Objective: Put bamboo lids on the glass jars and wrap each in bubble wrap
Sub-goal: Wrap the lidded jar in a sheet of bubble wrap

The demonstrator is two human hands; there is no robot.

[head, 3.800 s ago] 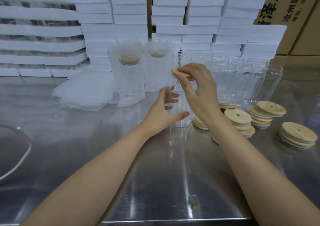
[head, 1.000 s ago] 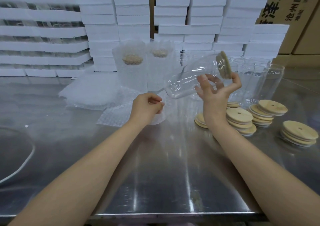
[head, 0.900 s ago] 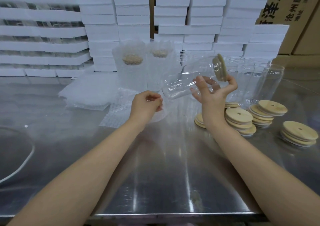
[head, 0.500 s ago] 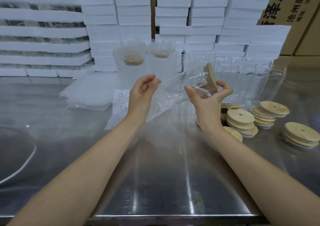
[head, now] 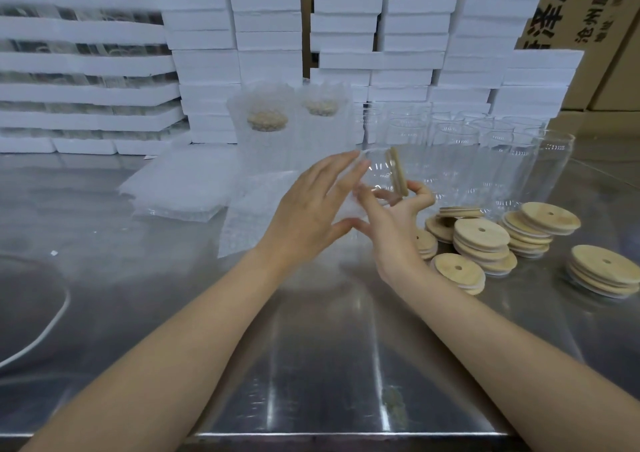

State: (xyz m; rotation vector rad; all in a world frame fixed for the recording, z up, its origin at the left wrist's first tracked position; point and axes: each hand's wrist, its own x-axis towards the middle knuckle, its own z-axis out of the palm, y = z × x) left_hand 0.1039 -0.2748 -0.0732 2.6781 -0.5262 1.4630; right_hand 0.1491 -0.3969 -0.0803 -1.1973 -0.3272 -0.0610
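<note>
Left hand (head: 311, 209), fingers straight, presses the bubble wrap sheet (head: 242, 223) against the glass jar (head: 375, 174). Right hand (head: 394, 223) curls under the jar near its bamboo lid (head: 396, 176). The jar is held sideways above the worktop (head: 311, 347), probably so the sheet can roll round it.

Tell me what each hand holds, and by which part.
The right hand grips the tipped clear glass jar near its round bamboo lid; the left hand presses a clear bubble wrap sheet against its body.
</note>
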